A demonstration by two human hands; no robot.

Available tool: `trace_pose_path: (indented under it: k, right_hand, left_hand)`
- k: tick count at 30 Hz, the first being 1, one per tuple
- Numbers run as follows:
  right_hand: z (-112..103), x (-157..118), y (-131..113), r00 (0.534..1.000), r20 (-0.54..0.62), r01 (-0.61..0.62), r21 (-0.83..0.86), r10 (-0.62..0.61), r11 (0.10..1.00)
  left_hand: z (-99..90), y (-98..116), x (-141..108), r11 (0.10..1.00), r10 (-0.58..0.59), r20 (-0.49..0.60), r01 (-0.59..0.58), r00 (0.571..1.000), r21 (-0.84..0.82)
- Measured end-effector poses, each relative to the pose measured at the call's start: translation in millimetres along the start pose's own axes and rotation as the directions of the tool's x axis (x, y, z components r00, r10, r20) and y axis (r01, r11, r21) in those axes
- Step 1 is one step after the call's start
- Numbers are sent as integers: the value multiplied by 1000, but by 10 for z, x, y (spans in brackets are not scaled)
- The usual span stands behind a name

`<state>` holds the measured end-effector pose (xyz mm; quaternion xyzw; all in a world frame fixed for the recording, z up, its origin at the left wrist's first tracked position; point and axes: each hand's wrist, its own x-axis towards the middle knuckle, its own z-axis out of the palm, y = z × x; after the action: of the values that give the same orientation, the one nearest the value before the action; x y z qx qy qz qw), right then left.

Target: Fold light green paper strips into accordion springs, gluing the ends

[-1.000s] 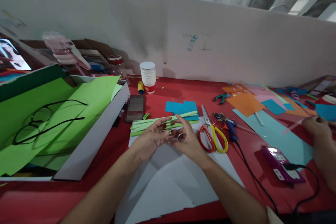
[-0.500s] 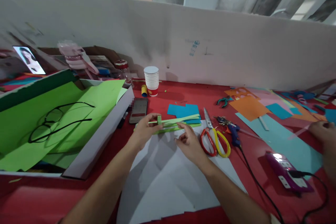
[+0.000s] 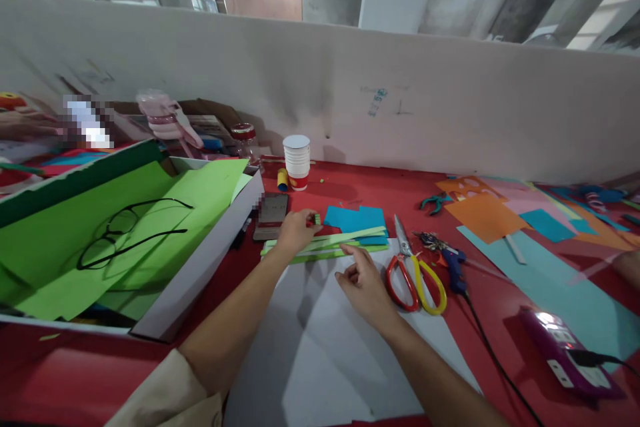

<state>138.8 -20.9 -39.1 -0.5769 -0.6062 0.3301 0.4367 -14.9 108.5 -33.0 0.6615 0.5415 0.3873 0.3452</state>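
My left hand [image 3: 296, 232] pinches a small folded green paper piece [image 3: 316, 219] above the far edge of the white sheet [image 3: 345, 340]. Under and beside it lie long light-green paper strips [image 3: 330, 240], reaching right over blue paper pieces [image 3: 356, 217]. My right hand [image 3: 364, 280] hovers over the white sheet just below the strips, its fingers curled apart with nothing between them. Scissors [image 3: 417, 273] with one red and one yellow handle rest close to its right, partly on the sheet.
At left, an open box [image 3: 200, 267] holds green paper and black glasses [image 3: 107, 240]. A phone [image 3: 273, 213], paper cups [image 3: 297, 163] and a yellow roll [image 3: 283, 179] stand behind. Rightward are a blue glue gun [image 3: 455, 270], pliers [image 3: 434, 203], a purple power unit [image 3: 570, 353] and another person's hand [image 3: 629, 267].
My left hand has moved slightly right and away with the green piece. The view has shifted a little, and the other person's hand at right shows less.
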Motion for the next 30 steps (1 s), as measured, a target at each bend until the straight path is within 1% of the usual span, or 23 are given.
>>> trace_pose_path:
  k: [2,5,8,10,12,15,17,19,24,30]
  right_hand:
    - [1,2,9,1000,1,6,-8,-6,1000]
    - [-1,6,16,1000,0,14,-14,-14,1000]
    - [-1,11,15,1000,-19,17,-5,-17,1000]
    - [0,12,12,1000,-23,8,-3,-8,1000]
    - [3,12,8,1000,-16,-8,-10,7,1000]
    - [8,8,2,1000,-8,-13,-27,13,1000]
    - [9,3,-5,1000,-7,2,-41,-3,999]
    - [8,-2,-13,1000,-5,17,-56,-18,998]
    - [2,0,-18,999,-21,23,-88,-25,996]
    - [9,5,1,999,-12,30,-85,-31,996]
  left_hand:
    - [7,-23,-1,999,25,-14,-24,1000,24]
    - [25,-44,-15,994,87,-70,-82,994,74]
    - [2,-53,-44,966,201,-108,-178,974,188]
    - [-76,-61,-78,938,243,-117,-203,963,281]
    - [-211,-81,-129,913,227,-128,-165,965,372]
    - [-451,-122,-220,844,172,-185,-48,968,534]
    - [-570,-142,-267,796,190,-171,-50,967,603]
    - [-623,-151,-293,746,211,-136,-70,968,663]
    - [-568,-167,-283,663,236,-46,-126,971,738]
    - [-529,-214,-261,633,275,-19,-166,961,756]
